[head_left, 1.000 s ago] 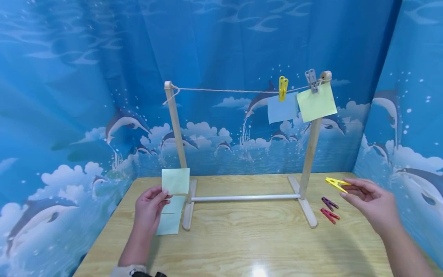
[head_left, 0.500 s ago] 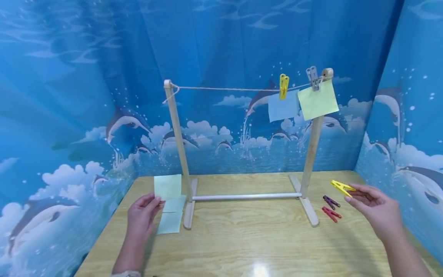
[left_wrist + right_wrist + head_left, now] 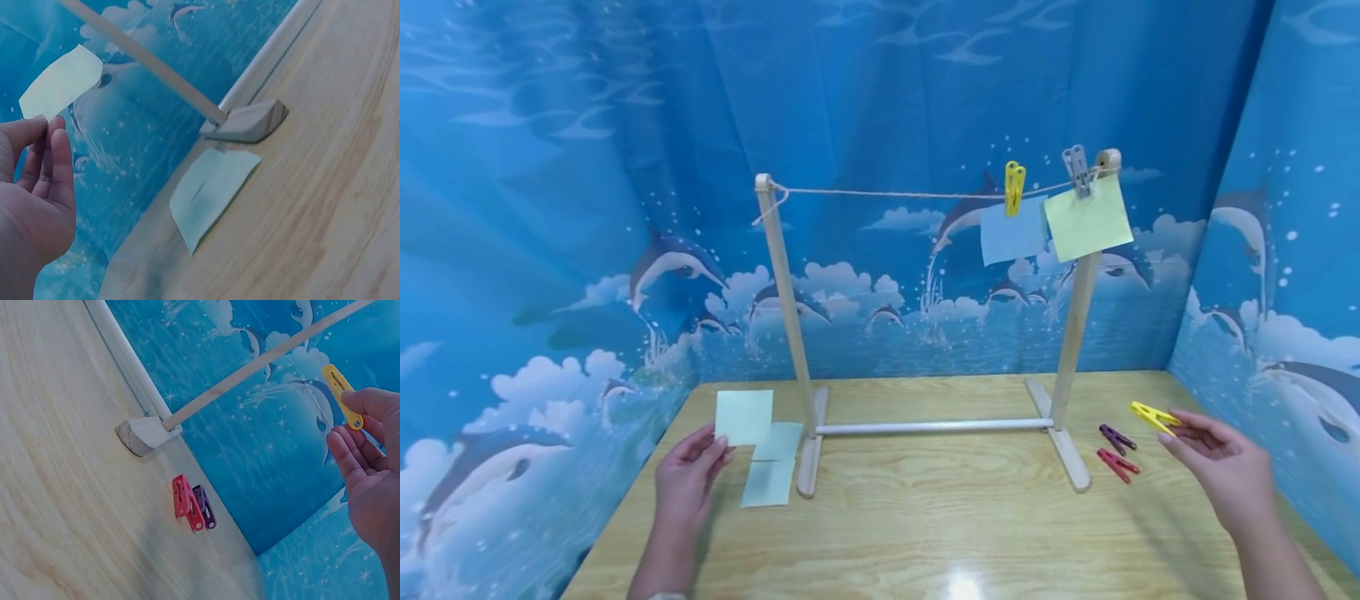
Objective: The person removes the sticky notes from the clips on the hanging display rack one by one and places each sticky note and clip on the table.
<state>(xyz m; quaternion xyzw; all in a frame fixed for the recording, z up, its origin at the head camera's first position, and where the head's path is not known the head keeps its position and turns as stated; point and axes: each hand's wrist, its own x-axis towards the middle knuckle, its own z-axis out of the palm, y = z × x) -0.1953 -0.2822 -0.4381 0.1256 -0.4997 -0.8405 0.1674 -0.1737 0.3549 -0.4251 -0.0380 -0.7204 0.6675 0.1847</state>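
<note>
My left hand [image 3: 688,475] pinches a pale green paper square [image 3: 744,417] by its lower corner, held up above the table at the left. Under and beside it, more pale green paper [image 3: 769,483] lies on the table near the rack's left foot. My right hand [image 3: 1225,467] holds a yellow clothespin [image 3: 1154,417] between thumb and fingers at the right. On the line [image 3: 887,194], another yellow clothespin [image 3: 1014,188] carries a light blue paper [image 3: 1011,232]. A grey clothespin [image 3: 1077,172] holds a yellow-green paper [image 3: 1088,218] by the right post.
A wooden rack with a left post [image 3: 787,292], a right post [image 3: 1077,333] and a white bottom bar [image 3: 932,427] stands on the table [image 3: 940,517]. A purple clothespin [image 3: 1117,438] and a red clothespin [image 3: 1117,465] lie right of it. Blue dolphin-print curtains [image 3: 880,100] surround the table.
My left hand has moved left and down with the paper square, away from the rack's left post. My right hand has drawn slightly right and down with the yellow clothespin.
</note>
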